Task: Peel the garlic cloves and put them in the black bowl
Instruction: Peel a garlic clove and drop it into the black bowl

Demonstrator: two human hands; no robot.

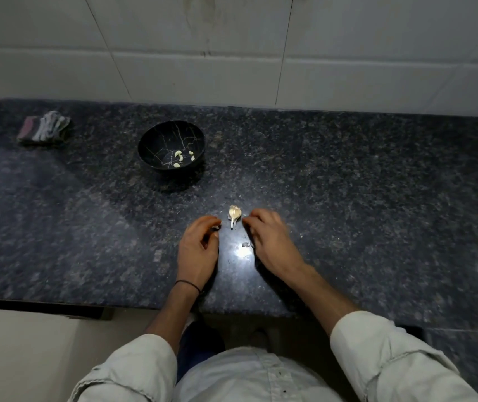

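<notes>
Left hand (200, 245): fingers curled; cannot tell if they pinch anything.
Right hand (269, 239): curled too, contents hidden; its fingertips are nearer the garlic.
Garlic head (234, 213): on the counter (348, 198) between both fingertips, stem pointing toward the person.
Black bowl (171, 149): farther off, leftward, holding peeled cloves (178, 154).

A home kitchen, by the look of it. A dark speckled granite tabletop (348, 184) meets a white tiled wall (203, 53). A folded cloth (44, 129) lies near the back.

Both forearms cross the counter's (377, 198) front edge; left hand (200, 245) and right hand (269, 239) lie close together, fingers curled under.
</notes>
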